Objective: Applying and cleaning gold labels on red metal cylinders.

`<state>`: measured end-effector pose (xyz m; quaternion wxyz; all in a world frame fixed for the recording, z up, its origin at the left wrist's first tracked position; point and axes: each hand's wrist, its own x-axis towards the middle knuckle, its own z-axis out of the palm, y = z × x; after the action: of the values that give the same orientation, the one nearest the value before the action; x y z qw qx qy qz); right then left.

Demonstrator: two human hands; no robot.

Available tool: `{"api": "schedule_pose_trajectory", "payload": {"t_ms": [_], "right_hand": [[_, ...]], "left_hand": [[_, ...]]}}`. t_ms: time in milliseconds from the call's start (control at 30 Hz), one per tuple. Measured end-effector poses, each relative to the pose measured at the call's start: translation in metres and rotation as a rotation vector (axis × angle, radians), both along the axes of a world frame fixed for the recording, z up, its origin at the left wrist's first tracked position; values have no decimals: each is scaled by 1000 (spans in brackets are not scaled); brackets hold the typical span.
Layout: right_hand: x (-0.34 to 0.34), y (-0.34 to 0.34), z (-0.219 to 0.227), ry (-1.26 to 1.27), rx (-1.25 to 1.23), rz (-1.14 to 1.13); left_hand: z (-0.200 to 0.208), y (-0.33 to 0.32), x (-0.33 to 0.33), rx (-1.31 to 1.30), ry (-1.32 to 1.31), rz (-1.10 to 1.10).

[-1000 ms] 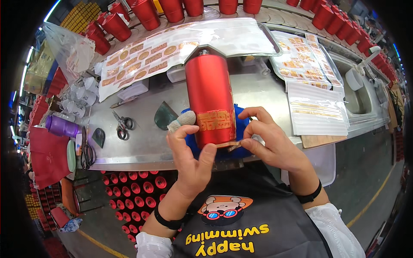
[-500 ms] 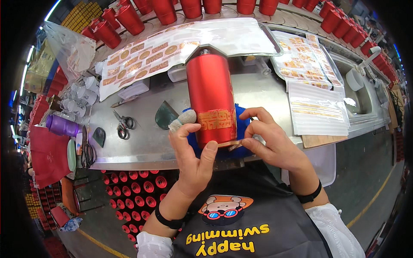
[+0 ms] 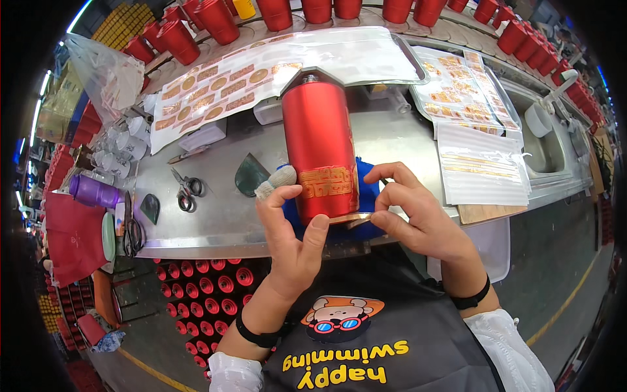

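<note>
A red metal bottle (image 3: 315,130) lies in front of me, its neck end away from me by a dark angular support (image 3: 333,76). A gold patterned decal (image 3: 328,181) sits on its side near the close end. Along that end runs a thin gold strip (image 3: 349,218). My left hand (image 3: 290,245) steadies the bottle's left side, thumb close to the strip and a grey cloth cover (image 3: 281,179) on one finger. My right hand (image 3: 418,219) pinches the strip's right end between thumb and fingers. Blue cloth (image 3: 368,189) shows beneath the bottle.
Scissors (image 3: 189,189) and a dark green scraper (image 3: 251,175) lie left on the metal table (image 3: 215,225). Decal sheets (image 3: 215,91) spread behind the bottle; white sheets with gold strips (image 3: 483,166) lie right. Red cups (image 3: 274,14) line a conveyor at the back.
The cups on the far conveyor have shifted to the right, and a yellow one has come into view. My hands and the bottle have barely moved.
</note>
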<state>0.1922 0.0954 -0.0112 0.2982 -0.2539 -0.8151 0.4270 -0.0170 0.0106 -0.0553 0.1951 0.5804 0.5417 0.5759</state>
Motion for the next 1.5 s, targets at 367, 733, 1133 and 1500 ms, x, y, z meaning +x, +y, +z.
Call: {"api": "schedule_pose_trajectory", "payload": {"t_ms": [367, 733, 1133, 1500], "right_hand": [[-1, 3, -2, -52, -14, -22], [-2, 4, -1, -59, -32, -9], [-1, 6, -4, -63, -41, -3], [1, 5, -4, -47, -45, 6]], "left_hand": [[2, 3, -3, -5, 85, 8], [3, 2, -2, -10, 63, 13], [2, 1, -2, -38, 34, -8], [3, -12, -6, 133, -62, 11]]}}
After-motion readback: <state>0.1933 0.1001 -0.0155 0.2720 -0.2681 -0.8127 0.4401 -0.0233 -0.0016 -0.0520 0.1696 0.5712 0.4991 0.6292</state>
